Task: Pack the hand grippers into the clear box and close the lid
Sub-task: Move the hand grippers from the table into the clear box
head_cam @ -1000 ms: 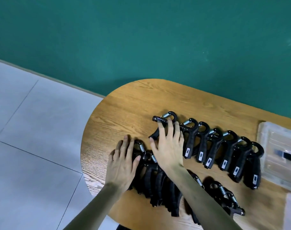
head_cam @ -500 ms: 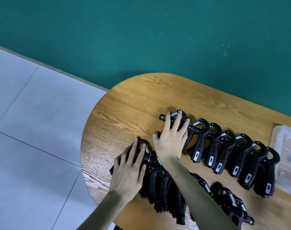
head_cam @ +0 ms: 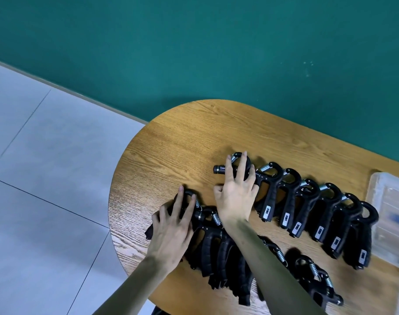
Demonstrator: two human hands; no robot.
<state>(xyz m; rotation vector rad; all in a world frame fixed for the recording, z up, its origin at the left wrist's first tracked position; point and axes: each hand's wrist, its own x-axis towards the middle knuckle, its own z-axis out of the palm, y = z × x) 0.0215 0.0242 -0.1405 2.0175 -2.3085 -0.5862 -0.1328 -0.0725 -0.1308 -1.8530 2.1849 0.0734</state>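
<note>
I see the bench (head_cam: 185,142) carrying two rows of hand grippers (head_cam: 291,214): seven behind, roughly six in front, none packed. The clear box (head_cam: 380,194) waits far right. Left hand (head_cam: 171,230) and right hand (head_cam: 236,196) lie flat, fingers spread, grasping nothing. Next: carry a row rightward.

R hand (head_cam: 236,197): fingers slid further up onto top loop of leftmost far-row gripper (head_cam: 237,165), more spread vs 1 s ago | L hand (head_cam: 171,230): crept fwd, fingertips now over loop of leftmost near-row gripper (head_cam: 189,201) | clear box (head_cam: 389,219): drifted toward R frame edge w/ head turn, now back in a bit
</note>
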